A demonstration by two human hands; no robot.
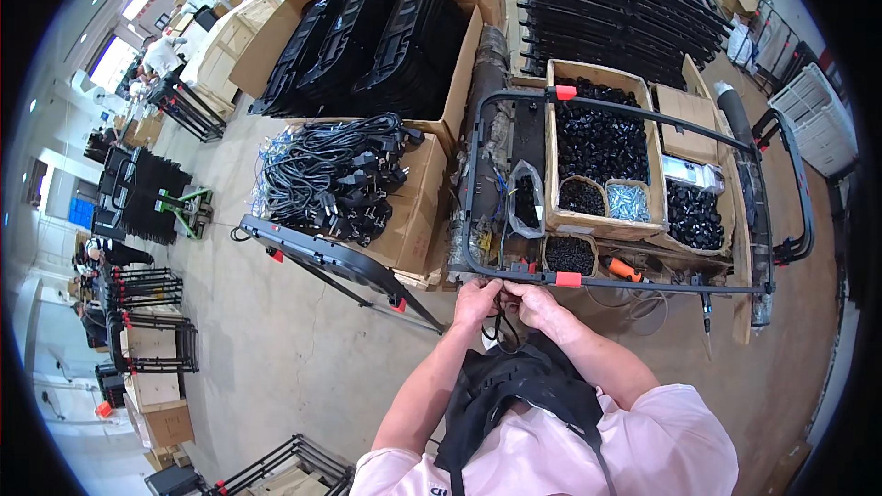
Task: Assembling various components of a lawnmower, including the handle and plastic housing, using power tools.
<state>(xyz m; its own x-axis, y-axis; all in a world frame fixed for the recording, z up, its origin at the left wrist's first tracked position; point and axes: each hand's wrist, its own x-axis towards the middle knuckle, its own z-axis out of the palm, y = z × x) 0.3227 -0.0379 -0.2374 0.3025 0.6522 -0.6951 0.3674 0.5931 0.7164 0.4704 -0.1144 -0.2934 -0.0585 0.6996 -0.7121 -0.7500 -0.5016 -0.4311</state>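
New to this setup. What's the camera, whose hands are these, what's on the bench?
There is no machine here. One wide fisheye camera worn on a person's head looks down, so straight edges bend near the rim.

The two bare forearms rising from the lower edge are the wearer's own. The left hand and right hand meet at the near bar of a black tube frame with orange clips. Both seem to pinch a thin black cable there, though the fingers hide the exact grip.

Inside the frame, cardboard boxes hold small black parts, and one tub holds silver screws. An orange-handled tool lies by the bar. To the left is a heap of black power cords on a carton. Other people work far off at the left.
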